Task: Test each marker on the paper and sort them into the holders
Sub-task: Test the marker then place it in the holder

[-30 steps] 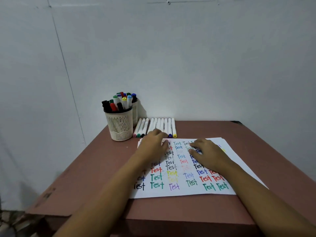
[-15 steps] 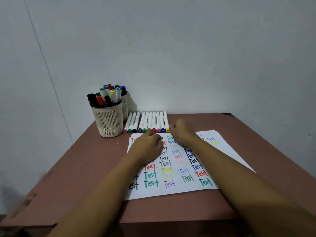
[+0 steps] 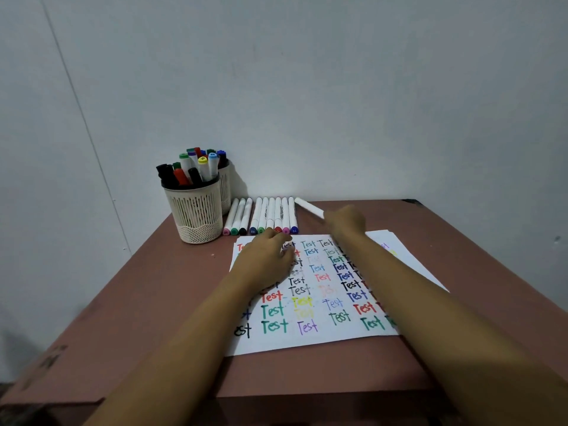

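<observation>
A white paper (image 3: 319,339) covered with coloured "Test" words lies on the brown table (image 3: 153,302). Behind it, several white markers (image 3: 270,215) lie in a row, coloured caps toward me. My right hand (image 3: 347,221) grips one white marker (image 3: 309,207) lifted off the right end of the row, its body pointing back-left. My left hand (image 3: 267,258) rests on the paper's top left part, fingers curled loosely, holding nothing. Two cream mesh holders stand at the back left: the front holder (image 3: 196,213) and a rear holder (image 3: 226,186), both full of markers.
A grey wall rises right behind the table. The table's left and front edges drop off to the floor. A second sheet (image 3: 399,250) peeks out under the paper at the right.
My right hand went from the paper to the row's right end and picked up a marker, which is now lifted. My left hand stayed on the paper.
</observation>
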`<action>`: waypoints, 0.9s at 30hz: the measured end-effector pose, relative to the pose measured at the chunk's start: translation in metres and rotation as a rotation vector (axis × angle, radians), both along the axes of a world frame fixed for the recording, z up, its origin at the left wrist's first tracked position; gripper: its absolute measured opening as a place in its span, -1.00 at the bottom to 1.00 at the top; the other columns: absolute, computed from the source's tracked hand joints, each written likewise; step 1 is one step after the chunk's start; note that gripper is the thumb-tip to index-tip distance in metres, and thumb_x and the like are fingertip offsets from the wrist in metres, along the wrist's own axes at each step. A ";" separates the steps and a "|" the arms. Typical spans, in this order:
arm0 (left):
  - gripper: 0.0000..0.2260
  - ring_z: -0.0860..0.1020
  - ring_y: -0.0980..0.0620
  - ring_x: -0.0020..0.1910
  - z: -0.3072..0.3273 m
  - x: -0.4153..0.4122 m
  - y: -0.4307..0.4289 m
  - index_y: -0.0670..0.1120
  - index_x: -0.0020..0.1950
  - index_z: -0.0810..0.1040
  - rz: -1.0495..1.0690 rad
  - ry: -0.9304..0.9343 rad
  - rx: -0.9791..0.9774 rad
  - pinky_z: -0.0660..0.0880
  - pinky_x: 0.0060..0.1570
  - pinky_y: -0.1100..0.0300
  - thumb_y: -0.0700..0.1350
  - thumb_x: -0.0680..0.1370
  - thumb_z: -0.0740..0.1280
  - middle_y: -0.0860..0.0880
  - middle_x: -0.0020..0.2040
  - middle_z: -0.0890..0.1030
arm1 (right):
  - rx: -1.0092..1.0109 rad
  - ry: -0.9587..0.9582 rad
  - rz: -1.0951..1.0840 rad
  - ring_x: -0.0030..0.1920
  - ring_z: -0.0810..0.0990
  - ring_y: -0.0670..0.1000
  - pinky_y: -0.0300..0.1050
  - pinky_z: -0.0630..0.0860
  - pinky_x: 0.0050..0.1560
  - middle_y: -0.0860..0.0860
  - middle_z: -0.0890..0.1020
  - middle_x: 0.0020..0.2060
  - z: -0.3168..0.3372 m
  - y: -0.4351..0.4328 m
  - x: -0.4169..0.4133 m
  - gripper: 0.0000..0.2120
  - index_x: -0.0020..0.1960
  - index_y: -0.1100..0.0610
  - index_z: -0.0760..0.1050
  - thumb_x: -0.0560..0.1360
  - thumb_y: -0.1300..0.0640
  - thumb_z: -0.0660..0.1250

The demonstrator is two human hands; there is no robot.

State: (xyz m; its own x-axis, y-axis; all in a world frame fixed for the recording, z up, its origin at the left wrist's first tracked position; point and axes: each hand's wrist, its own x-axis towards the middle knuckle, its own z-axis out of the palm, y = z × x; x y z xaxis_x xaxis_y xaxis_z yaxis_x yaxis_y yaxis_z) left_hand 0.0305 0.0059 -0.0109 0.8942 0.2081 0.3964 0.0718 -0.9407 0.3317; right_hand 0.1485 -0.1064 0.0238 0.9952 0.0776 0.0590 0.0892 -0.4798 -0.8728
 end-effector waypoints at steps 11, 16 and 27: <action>-0.63 0.42 -0.11 0.25 0.006 -0.004 -0.003 -0.19 0.29 0.47 -0.171 -0.283 0.043 0.31 0.18 0.21 -0.08 0.52 0.28 -0.16 0.25 0.46 | 0.525 0.079 0.170 -0.38 0.47 -0.04 -0.19 0.48 -0.27 0.10 0.56 -0.35 0.011 -0.103 -0.039 -0.81 -0.11 0.19 0.61 0.52 0.30 0.22; -0.53 0.37 0.00 0.28 0.007 -0.008 -0.008 -0.11 0.39 0.37 -0.266 -0.190 0.058 0.21 0.20 0.32 0.02 0.53 0.30 -0.06 0.29 0.45 | 0.629 0.141 0.256 -0.38 0.42 -0.04 -0.19 0.41 -0.35 0.10 0.51 -0.37 0.000 -0.105 -0.052 -0.78 -0.09 0.28 0.59 0.54 0.33 0.16; -0.79 0.35 0.08 -0.21 0.011 -0.014 -0.032 -0.10 0.20 0.37 -0.297 -0.122 0.001 0.21 -0.25 0.20 -0.05 0.62 0.11 0.09 -0.16 0.36 | 0.837 0.332 0.540 -0.42 0.50 -0.09 -0.29 0.49 -0.42 0.05 0.55 -0.38 -0.004 -0.096 -0.053 -0.73 -0.05 0.23 0.54 0.36 0.05 0.37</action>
State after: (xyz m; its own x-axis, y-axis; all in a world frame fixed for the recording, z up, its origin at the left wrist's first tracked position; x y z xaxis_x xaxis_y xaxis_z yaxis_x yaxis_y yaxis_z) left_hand 0.0164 -0.0266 0.0003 0.8615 -0.0557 0.5047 -0.2466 -0.9147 0.3201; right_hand 0.0952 -0.2026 0.0197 0.8164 0.5767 0.0292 -0.1934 0.3208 -0.9272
